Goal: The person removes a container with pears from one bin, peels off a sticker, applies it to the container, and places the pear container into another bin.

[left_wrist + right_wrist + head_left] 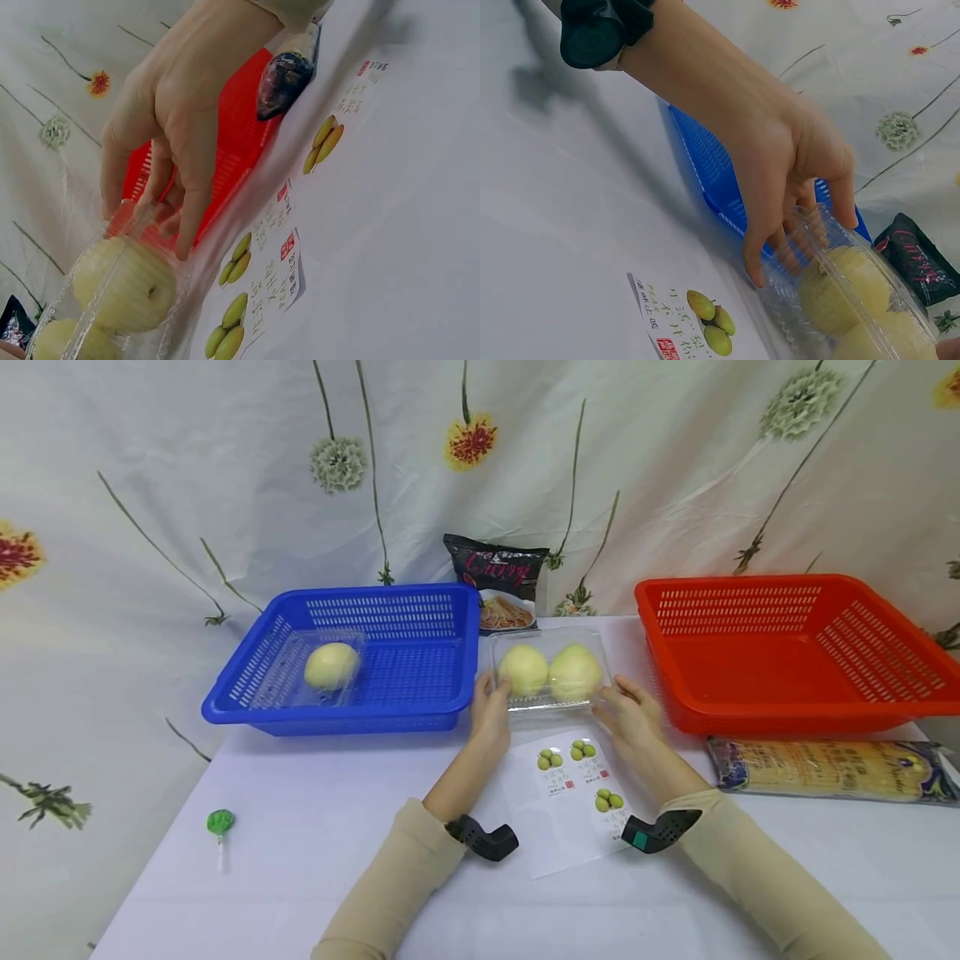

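Note:
A clear plastic box [551, 639] with two pale yellow-green pears [522, 669] inside stands at the back middle of the table. My left hand [491, 717] holds its left end; the right wrist view shows that hand [787, 161], thumb on the near side and fingers at the far side. At the opposite end my right hand [632, 717] grips the box, seen from across in the left wrist view with the pears [124, 289] below its fingertips. Just in front lies a white sheet of pear stickers [558, 839], overlapped by the right hand's fingers in no view.
At left stands a blue basket [360, 724] holding a clear tray with one pear [331, 666]. A red basket [810, 710] is at right, a noodle pack [832, 768] before it. Behind the box leans a black curry packet [501, 572]. A green lollipop [221, 822] lies front left.

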A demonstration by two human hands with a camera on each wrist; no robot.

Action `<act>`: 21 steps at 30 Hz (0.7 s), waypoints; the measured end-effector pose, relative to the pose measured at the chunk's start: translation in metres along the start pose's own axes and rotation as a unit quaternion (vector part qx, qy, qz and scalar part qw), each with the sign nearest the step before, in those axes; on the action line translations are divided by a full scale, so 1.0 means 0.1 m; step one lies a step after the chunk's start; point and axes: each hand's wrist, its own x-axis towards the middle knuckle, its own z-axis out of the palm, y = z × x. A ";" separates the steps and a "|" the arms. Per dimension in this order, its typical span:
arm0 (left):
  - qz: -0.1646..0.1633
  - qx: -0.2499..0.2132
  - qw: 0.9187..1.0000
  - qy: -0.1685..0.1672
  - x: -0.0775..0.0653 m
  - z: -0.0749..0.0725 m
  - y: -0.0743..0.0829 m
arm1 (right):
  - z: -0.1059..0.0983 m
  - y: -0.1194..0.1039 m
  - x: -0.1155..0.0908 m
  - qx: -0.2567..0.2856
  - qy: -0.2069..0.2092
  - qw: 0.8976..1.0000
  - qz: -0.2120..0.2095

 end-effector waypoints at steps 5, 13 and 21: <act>0.004 -0.011 1.000 -0.013 0.05 0.01 -0.01 | -0.02 -0.02 -0.01 -0.005 0.001 1.000 0.008; 0.015 -0.024 0.999 -0.021 0.41 -0.05 -0.31 | -0.04 -0.01 -0.01 -0.018 -0.007 1.000 0.013; -0.024 0.033 0.998 -0.057 0.11 -0.05 0.02 | -0.06 -0.02 0.02 -0.037 -0.015 0.999 0.029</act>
